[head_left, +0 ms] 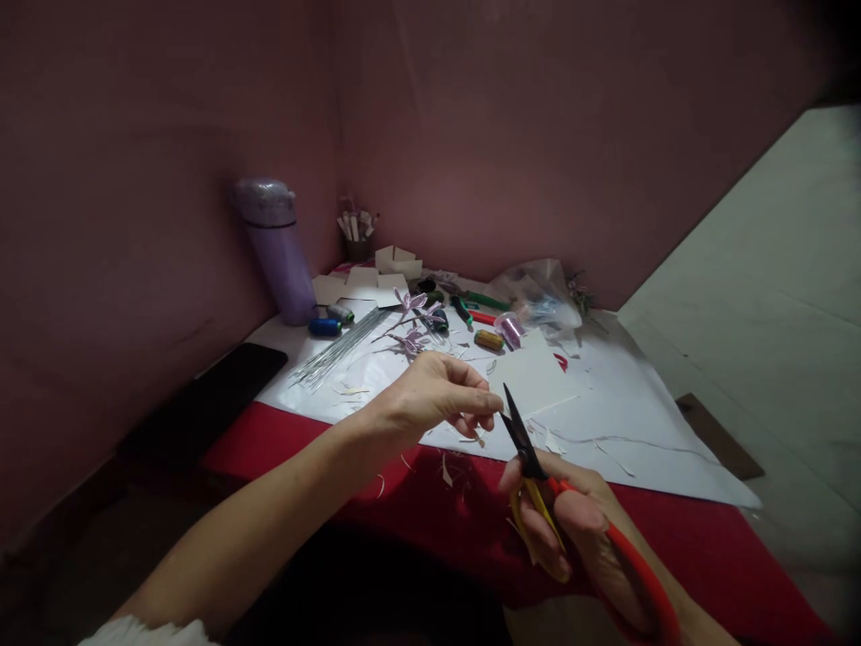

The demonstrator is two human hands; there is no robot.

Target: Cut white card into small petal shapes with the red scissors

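My right hand [571, 520] grips a pair of scissors [523, 449] with black blades and red and yellow handles. The blades point up and away from me, parted a little. Right at their tips, my left hand [454, 399] is closed in a pinch, thumb against forefinger. Whatever sits in that pinch is too small to make out. Behind the hands lies a square of white card [534, 377]. Thin white offcuts [447, 471] are scattered on the red cloth [269, 449] below my left hand.
Lilac flowers [412, 339] lie beside a bundle of thin wires [346, 345]. Around them are a blue thread spool [325, 327], a golden spool [489, 340], green-handled pliers [461, 310] and a plastic bag [544, 292]. A purple bottle [279, 260] stands left, near a black slab [235, 377].
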